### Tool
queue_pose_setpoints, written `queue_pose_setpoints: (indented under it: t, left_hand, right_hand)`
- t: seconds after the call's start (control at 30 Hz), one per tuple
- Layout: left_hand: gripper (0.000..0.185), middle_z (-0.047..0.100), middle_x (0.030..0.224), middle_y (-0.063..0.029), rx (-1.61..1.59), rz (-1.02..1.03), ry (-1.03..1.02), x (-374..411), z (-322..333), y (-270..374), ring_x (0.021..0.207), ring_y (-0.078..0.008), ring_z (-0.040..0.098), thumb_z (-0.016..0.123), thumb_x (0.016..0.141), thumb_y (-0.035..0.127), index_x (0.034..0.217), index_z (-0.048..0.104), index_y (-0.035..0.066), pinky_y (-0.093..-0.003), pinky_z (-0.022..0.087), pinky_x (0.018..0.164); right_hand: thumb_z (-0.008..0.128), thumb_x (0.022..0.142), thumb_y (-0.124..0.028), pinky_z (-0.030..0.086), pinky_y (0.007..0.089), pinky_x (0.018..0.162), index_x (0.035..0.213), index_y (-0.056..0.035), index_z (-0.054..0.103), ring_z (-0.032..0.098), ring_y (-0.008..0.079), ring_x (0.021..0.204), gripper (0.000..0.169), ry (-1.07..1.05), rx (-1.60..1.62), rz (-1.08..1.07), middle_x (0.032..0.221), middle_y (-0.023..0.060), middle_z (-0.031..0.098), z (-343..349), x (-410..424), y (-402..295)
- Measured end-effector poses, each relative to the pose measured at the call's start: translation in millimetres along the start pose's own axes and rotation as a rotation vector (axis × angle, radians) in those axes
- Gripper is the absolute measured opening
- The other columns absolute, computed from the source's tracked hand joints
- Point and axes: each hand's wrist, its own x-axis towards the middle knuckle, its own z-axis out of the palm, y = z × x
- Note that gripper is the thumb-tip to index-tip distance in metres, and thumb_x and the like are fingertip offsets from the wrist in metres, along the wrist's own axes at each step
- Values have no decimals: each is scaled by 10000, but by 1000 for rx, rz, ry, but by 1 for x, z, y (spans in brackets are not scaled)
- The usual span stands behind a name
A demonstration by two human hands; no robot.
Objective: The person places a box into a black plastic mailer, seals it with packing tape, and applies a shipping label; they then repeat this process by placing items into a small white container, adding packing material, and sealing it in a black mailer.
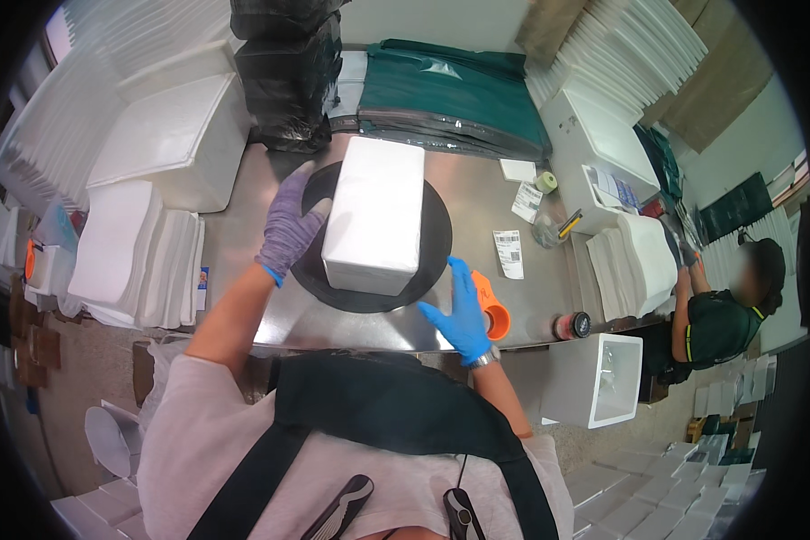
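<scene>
A white foam box (375, 209) rests on a round black turntable (437, 229) in front of me. Beside its left face is my left hand (291, 219), in a purple knit glove over a blue one, fingers spread; I cannot tell whether the thumb touches the box. My right hand (460, 314), in a blue disposable glove, is apart from the box near its front right corner, holding nothing. Just right of that hand lies an orange tape dispenser (496, 320), partly hidden by it.
The steel table (476, 202) carries printed labels (509, 254), a cup with a yellow cutter (550, 231) and a lidded jar (572, 326). Green bags (445, 94), black-wrapped parcels (287, 81) and foam sheets (118, 250) surround it. An open foam box (604, 381) and a co-worker (719, 324) are right.
</scene>
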Motion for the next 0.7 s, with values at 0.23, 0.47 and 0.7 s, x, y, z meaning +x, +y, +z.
queue_pose_setpoints:
  t: [0.23, 0.47, 0.7]
  left_hand:
    - [874, 333, 1412, -248, -241, -421, -422, -14, 37, -35, 1317, -322, 340, 617, 832, 420, 1448, 148, 16, -329, 276, 1070]
    - [883, 364, 1396, -221, -67, -304, -309, 86, 78, -59, 1284, -326, 380, 669, 794, 383, 1434, 176, 26, -343, 302, 1056]
    - [437, 444, 1350, -159, 10, -28, -234, 100, 80, -75, 1214, -283, 462, 684, 801, 191, 1202, 565, 65, -324, 383, 997]
  right_hand:
    - [711, 754, -405, 259, 428, 1084, 1429, -21, 180, 231, 396, 1354, 940, 20, 187, -65, 1488, 268, 107, 36, 124, -10]
    - [619, 790, -546, 320, 392, 1052, 1454, -66, 133, 195, 370, 1372, 952, 241, 238, 73, 1486, 269, 107, 45, 260, 29]
    - [445, 907, -503, 204, 344, 1110, 1385, -120, 394, 214, 259, 1384, 614, -173, -209, -327, 1472, 82, 305, 25, 239, -21]
